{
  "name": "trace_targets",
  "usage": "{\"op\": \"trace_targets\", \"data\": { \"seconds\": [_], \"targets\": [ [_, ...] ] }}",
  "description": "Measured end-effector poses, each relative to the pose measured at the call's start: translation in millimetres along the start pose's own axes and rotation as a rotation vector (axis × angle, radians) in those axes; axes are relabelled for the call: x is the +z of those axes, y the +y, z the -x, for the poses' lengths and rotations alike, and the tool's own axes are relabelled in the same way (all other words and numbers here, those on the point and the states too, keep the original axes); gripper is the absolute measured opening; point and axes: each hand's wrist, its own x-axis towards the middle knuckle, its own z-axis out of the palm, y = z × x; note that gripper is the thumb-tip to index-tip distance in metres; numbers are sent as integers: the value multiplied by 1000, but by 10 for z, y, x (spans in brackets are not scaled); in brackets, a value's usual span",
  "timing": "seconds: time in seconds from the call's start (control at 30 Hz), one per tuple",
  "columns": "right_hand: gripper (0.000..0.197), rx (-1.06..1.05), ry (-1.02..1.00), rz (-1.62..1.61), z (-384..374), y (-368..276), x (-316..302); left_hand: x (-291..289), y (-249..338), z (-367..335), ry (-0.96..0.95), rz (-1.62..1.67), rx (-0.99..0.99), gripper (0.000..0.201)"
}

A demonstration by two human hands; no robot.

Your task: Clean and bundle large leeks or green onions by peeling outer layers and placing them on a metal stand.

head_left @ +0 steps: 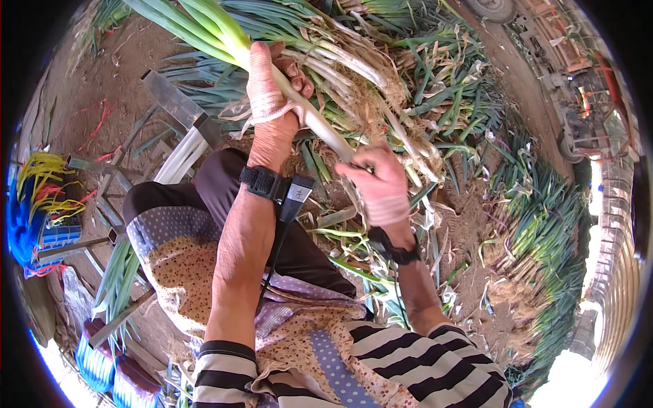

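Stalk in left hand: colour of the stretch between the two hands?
White along that stretch of the stalk; see head view.

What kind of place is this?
Probably a rough farm yard or open shed for handling produce: piled green onions with roots on, a bare dirt floor, and a wheeled vehicle, only partly visible, at the right.

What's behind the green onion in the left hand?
Behind the held green onion: a pile of rooted green onions, plus some loose green leaves. Whatever lies directly behind it, the left hand and the right hand is covered.
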Motion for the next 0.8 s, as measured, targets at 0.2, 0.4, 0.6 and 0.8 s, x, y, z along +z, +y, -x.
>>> {"op": "trace_targets", "data": {
  "seconds": [0.2,0.4,0.6,0.8],
  "targets": [
    [15,520,65,-580,270,-310,-631,-97,76,-116,-13,-44,45,49],
    [12,852,62,-269,776,-107,-1129,-73,123,-104,-12,-35,84,52],
    [49,467,-508,1186,1314,408,-1378,-46,122,-103,21,-13,117,50],
    [52,145,122,717,544,-115,-711,-99,129,-47,52,-16,133,58]
  ]
}}
